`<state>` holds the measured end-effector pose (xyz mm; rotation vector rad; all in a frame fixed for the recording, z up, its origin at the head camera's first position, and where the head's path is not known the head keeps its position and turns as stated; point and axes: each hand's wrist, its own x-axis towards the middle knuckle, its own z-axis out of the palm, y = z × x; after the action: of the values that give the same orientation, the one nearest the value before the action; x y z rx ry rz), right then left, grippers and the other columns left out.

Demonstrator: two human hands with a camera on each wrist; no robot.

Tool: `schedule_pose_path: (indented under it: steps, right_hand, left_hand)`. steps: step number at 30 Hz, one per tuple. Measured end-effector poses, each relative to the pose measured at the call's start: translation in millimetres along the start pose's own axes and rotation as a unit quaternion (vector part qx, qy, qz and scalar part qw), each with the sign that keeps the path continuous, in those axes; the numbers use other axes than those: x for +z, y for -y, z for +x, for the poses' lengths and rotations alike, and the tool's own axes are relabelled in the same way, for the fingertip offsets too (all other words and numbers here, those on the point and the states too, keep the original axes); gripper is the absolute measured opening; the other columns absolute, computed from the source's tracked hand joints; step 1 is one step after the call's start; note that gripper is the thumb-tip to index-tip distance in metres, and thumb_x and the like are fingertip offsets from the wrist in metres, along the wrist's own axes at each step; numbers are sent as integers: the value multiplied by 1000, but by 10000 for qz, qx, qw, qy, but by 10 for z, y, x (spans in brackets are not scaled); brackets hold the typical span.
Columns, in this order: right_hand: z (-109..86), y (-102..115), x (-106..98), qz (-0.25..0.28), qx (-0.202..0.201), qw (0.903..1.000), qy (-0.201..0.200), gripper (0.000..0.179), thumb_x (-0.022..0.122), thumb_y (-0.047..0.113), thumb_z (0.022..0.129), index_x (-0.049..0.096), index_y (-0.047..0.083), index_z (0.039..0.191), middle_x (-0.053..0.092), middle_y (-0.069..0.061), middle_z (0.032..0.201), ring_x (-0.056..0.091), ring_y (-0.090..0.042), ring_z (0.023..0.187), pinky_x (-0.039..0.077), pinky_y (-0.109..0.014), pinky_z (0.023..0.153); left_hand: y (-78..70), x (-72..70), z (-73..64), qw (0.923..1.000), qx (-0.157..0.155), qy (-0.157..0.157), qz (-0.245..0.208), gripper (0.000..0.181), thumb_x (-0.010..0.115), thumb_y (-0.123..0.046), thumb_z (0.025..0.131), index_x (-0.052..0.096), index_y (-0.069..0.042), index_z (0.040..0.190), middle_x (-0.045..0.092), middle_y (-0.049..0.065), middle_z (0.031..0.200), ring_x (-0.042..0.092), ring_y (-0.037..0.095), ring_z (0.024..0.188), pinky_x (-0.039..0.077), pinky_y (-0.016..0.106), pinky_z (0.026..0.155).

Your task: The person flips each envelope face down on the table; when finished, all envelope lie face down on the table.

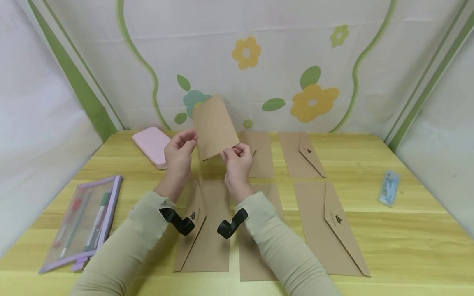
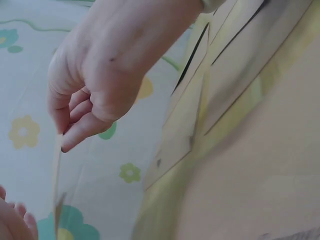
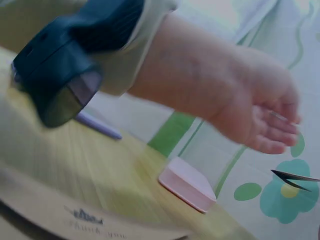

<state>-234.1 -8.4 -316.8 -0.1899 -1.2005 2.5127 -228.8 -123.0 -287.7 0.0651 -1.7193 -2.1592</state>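
Observation:
A brown paper envelope (image 1: pixel 216 127) is held up above the table, tilted. My right hand (image 1: pixel 238 164) pinches its lower right corner between thumb and fingers; the left wrist view shows this right hand (image 2: pixel 100 75) with the envelope nearly edge-on. Seen from the right wrist, the envelope's near end (image 3: pixel 295 179) gapes slightly. My left hand (image 1: pixel 180 152) is beside the envelope's left edge, its fingers loosely bent. A small gap separates this left hand (image 3: pixel 250 100) from the paper in the right wrist view.
Several brown envelopes lie in rows, including one at front right (image 1: pixel 314 230) and one at back right (image 1: pixel 290 158). A pink case (image 1: pixel 152 144) lies back left, a purple-edged zip pouch (image 1: pixel 79 218) with pens front left, and a small light-blue case (image 1: pixel 389 189) far right.

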Motion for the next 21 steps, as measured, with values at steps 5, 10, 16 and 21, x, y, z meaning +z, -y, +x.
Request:
schedule_pose_path:
  steps: [5, 10, 16, 21]
  right_hand:
    - [9, -4, -20, 420, 628, 9967, -311, 27, 54, -18, 75, 44, 4, 86, 43, -5, 84, 52, -12, 69, 55, -24, 69]
    - [11, -16, -39, 688, 904, 9920, -556, 25, 55, -16, 76, 43, 3, 86, 42, -8, 91, 52, -16, 75, 55, -27, 73]
    - [14, -38, -59, 838, 999, 9893, -662, 23, 56, -14, 78, 43, 2, 87, 42, -10, 96, 52, -18, 78, 54, -31, 80]
    - [12, -65, -57, 881, 1042, 9882, -688, 24, 56, -14, 77, 43, 3, 87, 43, -10, 96, 52, -17, 77, 53, -32, 81]
  left_hand:
    - [128, -48, -64, 9995, -183, -265, -58, 40, 44, 10, 87, 49, 4, 126, 52, 9, 122, 48, 23, 119, 40, 23, 99]
    - [239, -30, -112, 9949, -749, -225, -641, 41, 46, 7, 85, 46, 0, 126, 50, 3, 115, 49, 14, 109, 45, 21, 91]
    - [300, 16, -149, 9918, -923, -174, -865, 35, 48, 7, 86, 48, 0, 121, 51, 7, 112, 51, 9, 96, 47, 18, 82]
    - [330, 41, -170, 9901, -944, -257, -1001, 37, 48, 11, 85, 48, 7, 122, 53, 4, 101, 53, 9, 90, 48, 17, 80]
